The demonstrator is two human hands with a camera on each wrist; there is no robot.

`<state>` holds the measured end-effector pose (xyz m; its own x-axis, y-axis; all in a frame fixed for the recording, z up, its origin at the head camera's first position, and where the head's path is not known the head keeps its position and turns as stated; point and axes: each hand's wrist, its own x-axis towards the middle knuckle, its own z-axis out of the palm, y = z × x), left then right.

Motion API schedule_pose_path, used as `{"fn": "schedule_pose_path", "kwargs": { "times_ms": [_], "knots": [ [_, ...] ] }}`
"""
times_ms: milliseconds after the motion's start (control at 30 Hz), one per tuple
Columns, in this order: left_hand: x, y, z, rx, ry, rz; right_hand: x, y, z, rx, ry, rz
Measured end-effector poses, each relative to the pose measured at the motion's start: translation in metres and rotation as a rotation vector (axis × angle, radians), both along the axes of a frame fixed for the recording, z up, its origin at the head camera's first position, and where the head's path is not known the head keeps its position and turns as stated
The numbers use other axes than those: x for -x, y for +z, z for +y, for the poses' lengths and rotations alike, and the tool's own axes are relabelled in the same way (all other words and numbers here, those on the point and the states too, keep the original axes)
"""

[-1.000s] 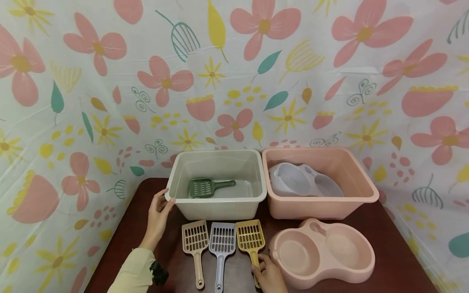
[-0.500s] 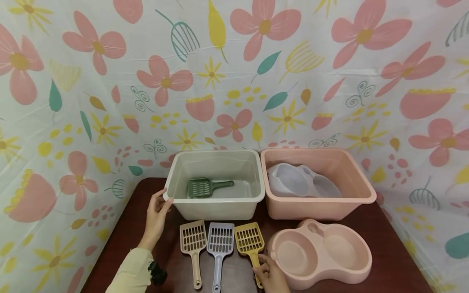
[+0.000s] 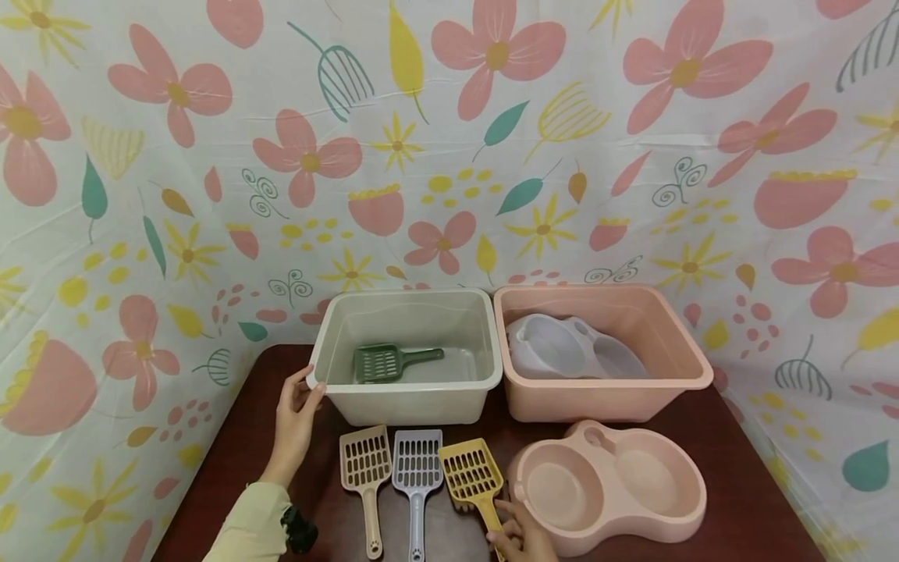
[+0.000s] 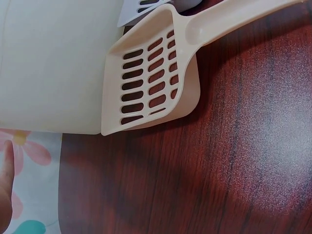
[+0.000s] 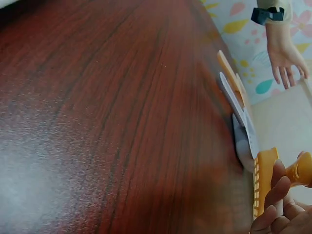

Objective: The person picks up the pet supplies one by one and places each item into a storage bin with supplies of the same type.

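My right hand point(image 3: 523, 532) grips the handle of a yellow slotted litter scoop point(image 3: 472, 472), whose head is turned slightly and raised above the table. In the right wrist view, fingers curl around the handle of the yellow scoop point(image 5: 265, 178). At the front left corner of a pale grey litter box point(image 3: 407, 402), my left hand point(image 3: 295, 417) touches the rim with fingers fairly straight. A dark green scoop point(image 3: 379, 364) lies inside that box. Left of the yellow scoop, a beige scoop point(image 3: 367, 460) and a lavender scoop point(image 3: 417, 460) lie side by side, handles toward me.
A pink litter box point(image 3: 597, 402) stands right of the grey one, holding a lavender double bowl point(image 3: 555, 343). In front of it sits a pink double pet bowl point(image 3: 618, 499), close beside my right hand. A floral cloth point(image 3: 449, 179) hangs behind the dark red wooden table point(image 3: 274, 367).
The yellow scoop has been lifted and turned by my right hand, its head shifting toward me and left. My left hand stays at the grey box's corner. The view drifts slightly.
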<state>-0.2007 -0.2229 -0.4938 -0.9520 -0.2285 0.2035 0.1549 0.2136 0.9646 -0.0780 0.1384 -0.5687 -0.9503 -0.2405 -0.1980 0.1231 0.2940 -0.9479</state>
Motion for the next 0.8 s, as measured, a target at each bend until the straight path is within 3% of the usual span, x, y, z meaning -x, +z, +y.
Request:
{"fn": "schedule_pose_path", "kwargs": {
  "times_ms": [300, 800],
  "knots": [
    [0.000, 0.001, 0.000, -0.014, 0.013, 0.004, -0.008, 0.014, -0.001, 0.070, -0.007, -0.047],
    [0.002, 0.000, 0.002, -0.059, -0.006, 0.021, -0.018, 0.032, -0.006, 0.130, -0.010, 0.139]
  ]
}}
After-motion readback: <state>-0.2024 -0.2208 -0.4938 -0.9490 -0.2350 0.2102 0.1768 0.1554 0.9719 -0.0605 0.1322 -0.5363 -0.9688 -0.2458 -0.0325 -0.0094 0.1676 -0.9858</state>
